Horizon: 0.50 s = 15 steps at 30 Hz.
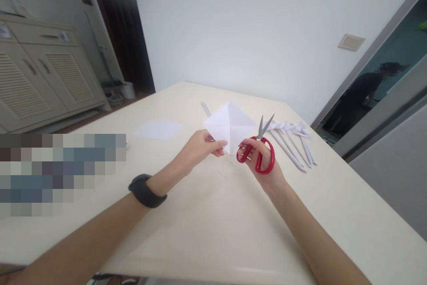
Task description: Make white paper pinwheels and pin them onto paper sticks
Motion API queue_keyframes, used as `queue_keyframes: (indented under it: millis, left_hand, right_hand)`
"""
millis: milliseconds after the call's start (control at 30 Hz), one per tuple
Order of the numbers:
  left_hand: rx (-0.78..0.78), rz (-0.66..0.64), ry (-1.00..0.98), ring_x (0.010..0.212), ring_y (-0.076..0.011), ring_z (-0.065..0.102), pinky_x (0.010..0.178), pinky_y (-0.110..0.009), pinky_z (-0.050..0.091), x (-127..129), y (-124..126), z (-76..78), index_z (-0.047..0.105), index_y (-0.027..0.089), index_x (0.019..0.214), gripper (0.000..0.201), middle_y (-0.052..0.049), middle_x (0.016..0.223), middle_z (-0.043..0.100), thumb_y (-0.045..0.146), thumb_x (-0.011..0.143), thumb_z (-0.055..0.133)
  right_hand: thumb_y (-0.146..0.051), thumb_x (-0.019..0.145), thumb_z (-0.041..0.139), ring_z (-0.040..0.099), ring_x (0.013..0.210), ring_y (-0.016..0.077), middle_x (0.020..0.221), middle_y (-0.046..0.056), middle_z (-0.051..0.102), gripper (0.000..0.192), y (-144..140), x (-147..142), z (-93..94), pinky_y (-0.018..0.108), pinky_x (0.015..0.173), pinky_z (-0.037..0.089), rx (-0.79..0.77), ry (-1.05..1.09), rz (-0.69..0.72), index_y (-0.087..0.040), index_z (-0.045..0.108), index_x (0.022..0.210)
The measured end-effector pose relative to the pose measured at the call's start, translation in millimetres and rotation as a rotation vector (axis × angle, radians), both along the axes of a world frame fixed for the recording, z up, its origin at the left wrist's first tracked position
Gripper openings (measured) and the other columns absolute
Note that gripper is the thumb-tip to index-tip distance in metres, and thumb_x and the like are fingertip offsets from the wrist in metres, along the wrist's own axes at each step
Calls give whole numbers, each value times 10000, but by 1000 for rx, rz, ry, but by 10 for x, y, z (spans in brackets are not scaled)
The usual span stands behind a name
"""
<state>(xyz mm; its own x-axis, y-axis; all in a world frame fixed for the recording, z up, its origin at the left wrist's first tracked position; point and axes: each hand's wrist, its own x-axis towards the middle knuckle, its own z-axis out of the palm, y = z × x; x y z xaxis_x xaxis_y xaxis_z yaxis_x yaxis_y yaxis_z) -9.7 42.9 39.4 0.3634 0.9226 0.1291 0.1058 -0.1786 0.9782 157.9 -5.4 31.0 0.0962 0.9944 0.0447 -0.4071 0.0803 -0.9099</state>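
My left hand (pixel 208 146), below a black wristband, pinches the lower left edge of a creased white sheet of paper (pixel 230 122). The sheet is held up as a diamond, with fold lines crossing near its middle. In my right hand (pixel 262 160) is a pair of red-handled scissors (pixel 266 154), fingers through the loops. Their blades are parted and point up and away, just right of the paper. Behind the sheet, thin rolled paper sticks (pixel 206 109) show only at one end.
White paper sheets (pixel 158 129) lie on the left of the cream table (pixel 207 227). On the right lie several rolled paper tubes with folded paper tops (pixel 292 142). Small scraps lie below the hands. A person (pixel 356 94) stands beyond the doorway at right.
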Motion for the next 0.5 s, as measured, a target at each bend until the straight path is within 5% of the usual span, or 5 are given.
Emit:
queue_keyframes:
  millis: [267,500]
  left_hand:
    - [81,65,-32,748,-166,631,683,-278,501,-64,23,82,640,134,936,283,-64,908,691,277,693,620]
    - [119,161,-77,638,-141,579,653,-262,460,-106,69,60,616,120,635,287,-44,634,627,388,733,594]
  right_hand:
    - [-521,773,529,570,735,161,876,58,598,364,-6,31,-33,320,726,465,-28,-187,108,-173,617,836]
    - [-549,779,506,514,659,152,774,22,573,355,-45,-60,-55,277,608,387,40,-734,17,-199,564,790]
